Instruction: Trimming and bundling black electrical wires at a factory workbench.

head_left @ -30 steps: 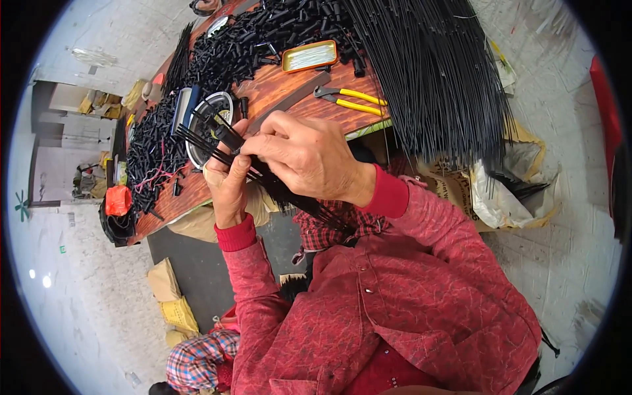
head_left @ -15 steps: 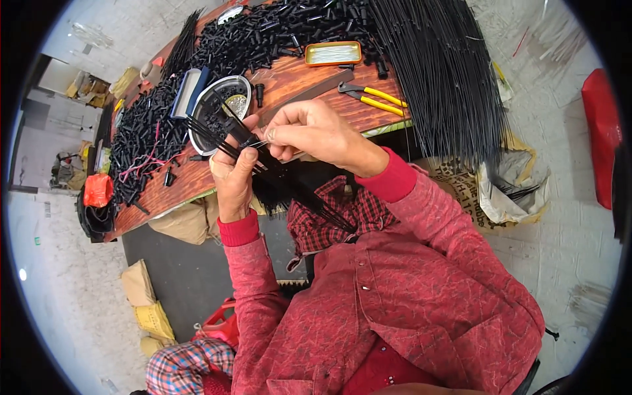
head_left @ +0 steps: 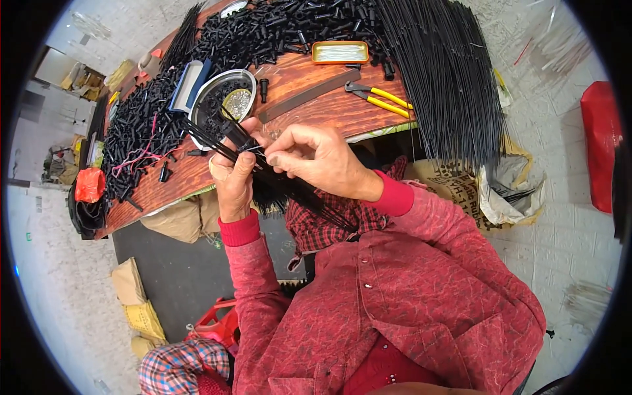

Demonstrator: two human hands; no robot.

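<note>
My left hand [head_left: 232, 184] is wrapped round a black tubular plastic piece [head_left: 241, 138] and several thin black rods [head_left: 296, 191] that run down toward my lap. Its thumb presses the piece from the near side. Close to the right of that piece is my right hand [head_left: 332, 161], thumb and forefinger pinched together. A thin pale strand shows between its fingertips and the piece, too fine to name. Behind my left hand stands an oval metal tray [head_left: 249, 84] with small black parts and a round dish of tiny shiny bits [head_left: 237, 102].
Heaps of black plastic tubes [head_left: 276, 29] cover the far and left table. Yellow-handled pliers [head_left: 388, 102], a flat dark bar [head_left: 309, 94] and a yellow tin of thin pale pins [head_left: 340, 52] lie ahead. Long black rods [head_left: 441, 79] overhang the table's right edge above a sack [head_left: 454, 187].
My right hand has drawn slightly down and right, away from the black piece, its fingers still pinched. My left hand keeps its hold. The whole view has shifted a little.
</note>
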